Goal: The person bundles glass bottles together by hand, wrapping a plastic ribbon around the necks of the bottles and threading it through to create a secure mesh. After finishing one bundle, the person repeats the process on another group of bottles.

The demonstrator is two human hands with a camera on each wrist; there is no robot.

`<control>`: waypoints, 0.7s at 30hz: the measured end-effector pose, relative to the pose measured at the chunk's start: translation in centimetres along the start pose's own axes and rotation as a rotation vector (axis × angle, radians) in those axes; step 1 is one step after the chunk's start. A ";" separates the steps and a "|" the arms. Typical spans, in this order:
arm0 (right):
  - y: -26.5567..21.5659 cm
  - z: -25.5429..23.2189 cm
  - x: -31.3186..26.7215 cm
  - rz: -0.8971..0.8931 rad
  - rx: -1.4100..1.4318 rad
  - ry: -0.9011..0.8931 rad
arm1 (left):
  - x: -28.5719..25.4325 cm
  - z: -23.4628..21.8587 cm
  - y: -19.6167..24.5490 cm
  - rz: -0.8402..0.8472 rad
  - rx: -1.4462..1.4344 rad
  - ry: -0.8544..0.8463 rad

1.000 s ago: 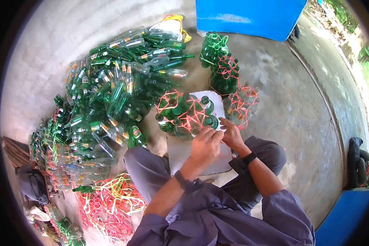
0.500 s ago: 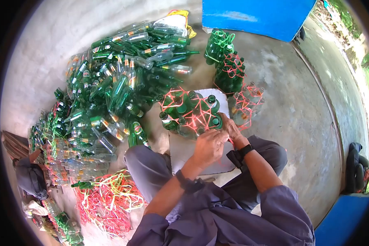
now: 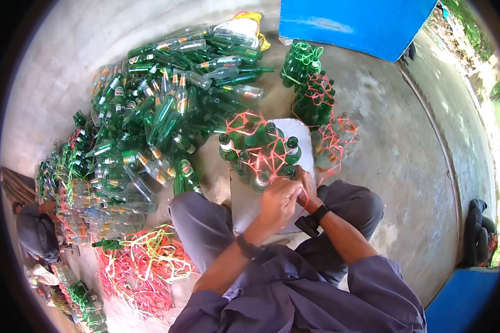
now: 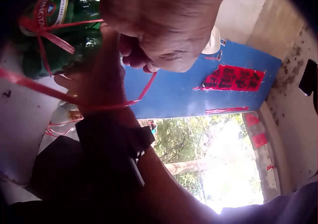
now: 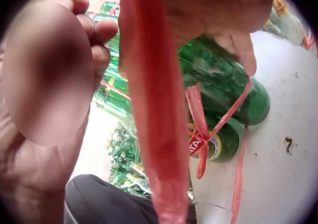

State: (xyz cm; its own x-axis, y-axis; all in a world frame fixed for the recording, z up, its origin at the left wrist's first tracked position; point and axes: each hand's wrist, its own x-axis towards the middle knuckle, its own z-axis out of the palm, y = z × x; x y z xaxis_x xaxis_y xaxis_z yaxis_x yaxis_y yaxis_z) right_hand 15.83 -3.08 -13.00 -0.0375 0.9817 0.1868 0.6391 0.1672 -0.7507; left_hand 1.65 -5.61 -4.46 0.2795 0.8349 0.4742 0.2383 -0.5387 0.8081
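On a white board (image 3: 247, 202) in front of my knees stands a bundle of green bottles (image 3: 258, 150), upright and laced together with red string. My left hand (image 3: 286, 191) is at the bundle's near edge, curled into a fist round a strand of red string (image 4: 144, 92). Close beside it, my right hand (image 3: 304, 180) grips the same string, which runs taut past its fingers (image 5: 233, 40) as a broad red band (image 5: 154, 109). A knotted string end hangs on a labelled bottle (image 5: 218, 134).
A big pile of loose green bottles (image 3: 161, 111) lies at the left. Tied bundles (image 3: 315, 100) and a clear-bottle bundle (image 3: 336, 139) stand behind the board. Loose red and yellow strings (image 3: 144, 272) lie by my left knee. A blue panel (image 3: 355, 22) stands beyond.
Both hands have drawn back from the bundle's edge toward my body, the right tucking in against the left, and the red string now runs tight between them.
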 end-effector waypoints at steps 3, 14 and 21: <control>-1.2 0.2 0.0 0.112 0.068 -0.028 | -1.3 -0.9 -0.4 -0.008 -0.027 0.029; -1.0 3.5 -2.8 0.185 0.312 0.035 | -2.9 -1.1 1.5 0.025 0.039 0.032; -0.4 -0.5 -0.8 -0.065 0.052 -0.240 | -3.1 -0.8 2.3 0.019 0.085 0.062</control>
State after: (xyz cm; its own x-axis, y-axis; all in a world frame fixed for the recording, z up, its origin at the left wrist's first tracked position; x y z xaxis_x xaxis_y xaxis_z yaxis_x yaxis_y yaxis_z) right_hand 15.99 -4.02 -12.50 -0.2623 0.9613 0.0848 0.5892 0.2291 -0.7749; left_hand 0.56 -9.28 -3.79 0.2269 0.8283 0.5123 0.3124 -0.5601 0.7673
